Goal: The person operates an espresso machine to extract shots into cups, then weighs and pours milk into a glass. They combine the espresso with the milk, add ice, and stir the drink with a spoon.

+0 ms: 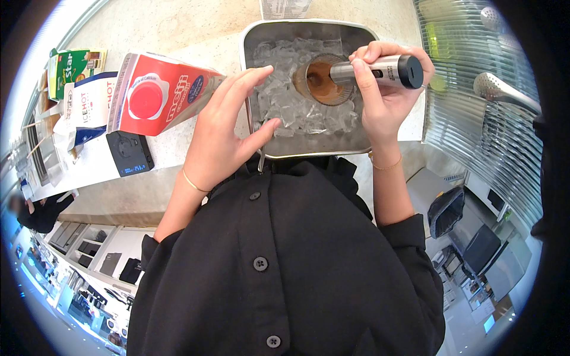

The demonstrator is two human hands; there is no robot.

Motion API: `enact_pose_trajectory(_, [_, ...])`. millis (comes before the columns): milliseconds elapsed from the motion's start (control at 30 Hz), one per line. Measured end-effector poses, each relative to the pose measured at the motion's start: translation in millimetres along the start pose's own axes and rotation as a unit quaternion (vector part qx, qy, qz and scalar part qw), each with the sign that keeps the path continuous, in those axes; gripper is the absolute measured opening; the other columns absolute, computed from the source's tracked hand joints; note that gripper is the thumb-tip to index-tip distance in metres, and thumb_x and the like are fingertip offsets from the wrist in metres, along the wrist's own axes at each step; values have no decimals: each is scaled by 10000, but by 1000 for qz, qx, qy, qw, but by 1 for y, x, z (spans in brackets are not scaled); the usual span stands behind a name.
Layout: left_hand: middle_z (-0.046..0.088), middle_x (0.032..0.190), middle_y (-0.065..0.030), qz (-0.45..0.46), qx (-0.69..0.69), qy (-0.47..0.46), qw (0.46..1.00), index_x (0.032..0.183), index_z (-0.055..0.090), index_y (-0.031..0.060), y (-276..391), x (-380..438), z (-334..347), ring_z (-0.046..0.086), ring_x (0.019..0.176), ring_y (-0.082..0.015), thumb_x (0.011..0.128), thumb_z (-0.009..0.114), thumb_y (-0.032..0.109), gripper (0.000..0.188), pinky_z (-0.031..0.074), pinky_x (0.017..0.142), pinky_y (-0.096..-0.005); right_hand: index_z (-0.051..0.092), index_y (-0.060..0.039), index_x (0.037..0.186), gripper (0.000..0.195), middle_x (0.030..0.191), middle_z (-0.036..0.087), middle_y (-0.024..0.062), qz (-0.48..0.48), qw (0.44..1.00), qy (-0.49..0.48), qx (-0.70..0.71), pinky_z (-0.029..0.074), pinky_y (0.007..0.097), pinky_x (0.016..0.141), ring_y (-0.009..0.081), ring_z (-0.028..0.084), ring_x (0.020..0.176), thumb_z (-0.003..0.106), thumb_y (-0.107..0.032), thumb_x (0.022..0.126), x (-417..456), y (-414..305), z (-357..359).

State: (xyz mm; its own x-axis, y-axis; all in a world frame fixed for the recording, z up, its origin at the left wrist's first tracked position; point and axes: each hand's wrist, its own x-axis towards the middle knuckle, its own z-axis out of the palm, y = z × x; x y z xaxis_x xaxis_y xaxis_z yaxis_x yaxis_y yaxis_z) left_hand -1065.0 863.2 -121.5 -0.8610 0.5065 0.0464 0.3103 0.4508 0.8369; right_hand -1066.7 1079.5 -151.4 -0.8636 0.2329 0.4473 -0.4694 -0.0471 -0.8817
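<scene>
A square metal tub (311, 144) of ice cubes (285, 107) lies right before me. In the ice stands a ribbed clear glass (340, 99) with brown liquid (319, 84) in it. My right hand (392, 89) grips a handheld milk frother (385, 71), silver with a black end cap; its lower end reaches into the glass. My left hand (227, 129) holds nothing, its fingers spread over the tub's left rim. Just left of that hand is a red and white Meiji milk carton (178, 95).
Left on the counter (178, 26) are a black digital scale (129, 153), a white and blue bag (87, 104) and a green box (73, 66). Ribbed glass (454, 80) and perforated metal spoons (490, 86) are at the right. Another person (44, 213) is at the far left.
</scene>
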Motion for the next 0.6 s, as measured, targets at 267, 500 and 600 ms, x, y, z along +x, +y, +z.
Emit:
enact_pose_trajectory(267, [523, 1199, -127, 21, 19, 6, 1000, 1218, 465, 4, -1, 0, 0, 521, 1105, -234, 683, 695, 32, 583, 438, 922, -340, 248, -92, 1157, 538, 897, 517, 106, -10, 999, -26, -41, 468, 255, 681, 133, 522, 765, 571, 101, 773, -3, -6, -6])
enact_pose_trajectory(500, [519, 1183, -144, 28, 14, 11, 999, 1210, 478, 33, -2, 0, 1, 520, 1080, -281, 701, 691, 83, 554, 432, 904, -351, 233, -83, 1172, 525, 876, 522, 140, -105, 992, 24, 71, 489, 300, 654, 161, 528, 713, 555, 79, 789, 12, -20, -1])
enact_pose_trajectory(600, [512, 1181, -158, 30, 16, 13, 999, 1210, 479, 44, -1, -1, 1, 514, 1074, -312, 710, 687, 105, 544, 426, 898, -361, 233, -81, 1174, 531, 891, 514, 148, -96, 995, 25, 20, 497, 314, 659, 166, 526, 709, 542, 91, 778, 17, -31, 2])
